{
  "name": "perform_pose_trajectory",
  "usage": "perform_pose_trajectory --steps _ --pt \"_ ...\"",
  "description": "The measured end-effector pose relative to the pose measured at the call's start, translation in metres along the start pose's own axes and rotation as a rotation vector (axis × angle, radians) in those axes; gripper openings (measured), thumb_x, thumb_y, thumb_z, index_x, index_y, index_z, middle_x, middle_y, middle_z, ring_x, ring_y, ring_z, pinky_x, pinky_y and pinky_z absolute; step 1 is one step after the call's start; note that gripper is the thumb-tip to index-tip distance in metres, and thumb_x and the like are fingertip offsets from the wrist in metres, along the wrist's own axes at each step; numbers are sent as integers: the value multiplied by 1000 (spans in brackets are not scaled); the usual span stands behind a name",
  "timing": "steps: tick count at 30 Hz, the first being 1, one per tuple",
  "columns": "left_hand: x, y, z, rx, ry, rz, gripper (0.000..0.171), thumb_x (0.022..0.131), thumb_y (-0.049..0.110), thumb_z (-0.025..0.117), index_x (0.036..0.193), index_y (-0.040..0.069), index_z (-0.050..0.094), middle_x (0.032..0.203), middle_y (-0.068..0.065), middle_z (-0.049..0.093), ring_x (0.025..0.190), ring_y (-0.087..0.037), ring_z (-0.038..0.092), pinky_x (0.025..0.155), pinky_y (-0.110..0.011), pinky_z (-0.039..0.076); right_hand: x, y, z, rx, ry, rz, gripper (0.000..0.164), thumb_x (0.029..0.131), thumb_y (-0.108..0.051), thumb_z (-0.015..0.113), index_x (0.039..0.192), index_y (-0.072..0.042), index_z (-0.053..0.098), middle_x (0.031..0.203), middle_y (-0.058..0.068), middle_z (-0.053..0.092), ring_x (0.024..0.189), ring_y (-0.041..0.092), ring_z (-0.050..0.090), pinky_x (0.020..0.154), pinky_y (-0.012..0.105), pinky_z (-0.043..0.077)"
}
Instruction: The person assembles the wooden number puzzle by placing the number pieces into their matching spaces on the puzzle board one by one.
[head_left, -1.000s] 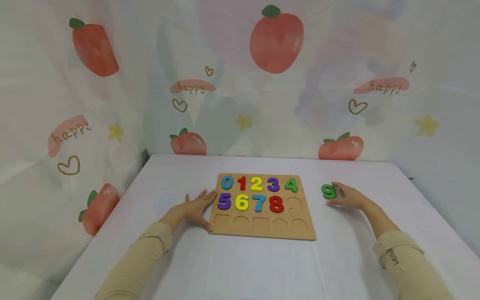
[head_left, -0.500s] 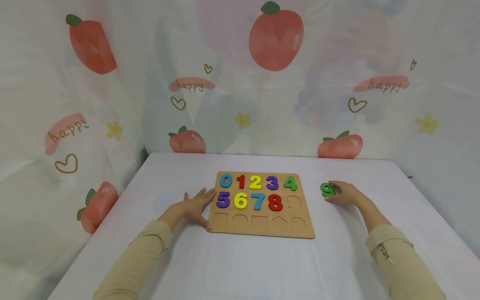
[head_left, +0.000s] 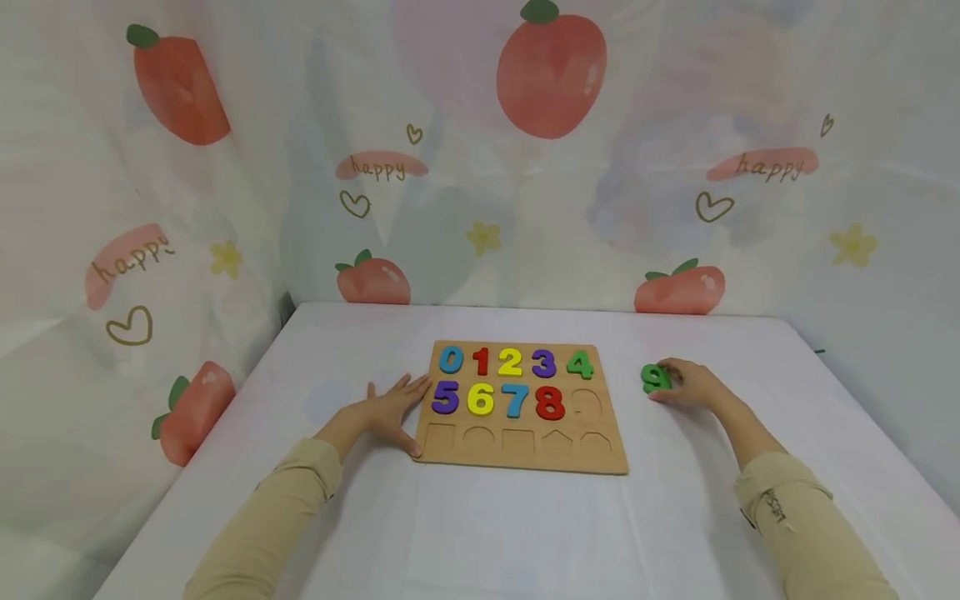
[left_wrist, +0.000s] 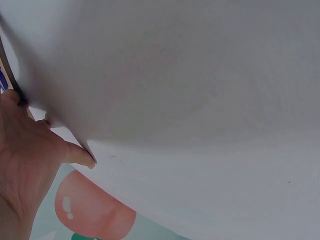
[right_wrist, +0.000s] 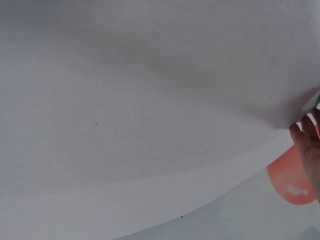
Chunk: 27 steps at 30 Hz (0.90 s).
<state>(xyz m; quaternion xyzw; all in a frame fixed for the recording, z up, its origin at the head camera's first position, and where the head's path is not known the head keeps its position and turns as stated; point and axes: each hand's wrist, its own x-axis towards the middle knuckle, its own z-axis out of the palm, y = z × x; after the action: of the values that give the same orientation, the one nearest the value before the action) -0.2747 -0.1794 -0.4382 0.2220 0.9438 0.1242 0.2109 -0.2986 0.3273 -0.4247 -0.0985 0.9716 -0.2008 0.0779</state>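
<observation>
In the head view, a wooden number puzzle board [head_left: 491, 461] lies on the table. Coloured numerals zero to eight fill its top two rows, such as the red eight [head_left: 550, 403]. At the right end of the second row, a nine-shaped recess [head_left: 587, 403] is bare. My left hand [head_left: 388, 414] has its fingers spread along the board's left edge, thumb at the near corner. To the right of the board, my right hand [head_left: 693, 385] pinches a green number nine [head_left: 654, 377] between thumb and fingers. Only part of the right hand [right_wrist: 309, 152] shows in the right wrist view.
A white cloth covers the table [head_left: 480, 542]. Fabric walls printed with peaches [head_left: 372, 281] and "happy" lettering stand behind and at both sides. The board's bottom row holds bare shape recesses [head_left: 517, 442].
My right hand's fingers have come further over the green nine, covering more of its right side. The left hand stays at the board's edge. The head view has tilted slightly.
</observation>
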Motion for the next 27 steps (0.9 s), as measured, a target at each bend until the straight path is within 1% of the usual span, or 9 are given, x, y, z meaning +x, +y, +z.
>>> perform_pose_trajectory --steps 3,8,12,17,23,27 --pt "1 1 1 -1 1 3 122 65 53 80 153 13 5 161 -5 0 147 -34 -6 99 -78 -6 -1 2 0 6 16 -2 71 82 -32 72 128 14 43 130 41 43 119 55 40 99 63 34" --pt "-1 3 0 2 -3 -7 122 65 54 79 153 15 5 161 -3 -1 147 -32 -7 99 -77 -7 -3 2 0 8 32 -37 73 80 -33 74 127 15 45 129 40 44 120 56 40 98 63 35" --pt "-2 3 0 -6 -4 -2 122 65 53 80 153 14 6 161 -4 1 147 -33 -7 99 -78 -7 -6 0 2 2 37 -53 72 80 -32 74 127 14 45 128 40 46 119 56 41 98 63 35" --pt "-3 1 -1 -10 -8 11 121 65 55 79 153 14 5 161 -4 0 147 -33 -7 99 -78 -7 -12 -2 5 10 71 -92 70 78 -29 76 124 16 48 125 40 49 118 55 44 97 62 37" --pt "-1 -1 -1 1 -9 -10 122 65 55 79 153 14 5 161 -4 0 147 -33 -7 100 -77 -6 -16 -2 10 44 91 -148 69 76 -31 78 122 13 51 123 36 53 115 52 49 95 60 40" --pt "-1 1 -1 -1 -18 2 123 65 56 78 153 13 4 161 -4 -1 147 -33 -8 99 -78 -7 -20 -2 12 29 103 -177 68 76 -30 78 121 13 53 120 34 56 112 51 52 93 58 43"
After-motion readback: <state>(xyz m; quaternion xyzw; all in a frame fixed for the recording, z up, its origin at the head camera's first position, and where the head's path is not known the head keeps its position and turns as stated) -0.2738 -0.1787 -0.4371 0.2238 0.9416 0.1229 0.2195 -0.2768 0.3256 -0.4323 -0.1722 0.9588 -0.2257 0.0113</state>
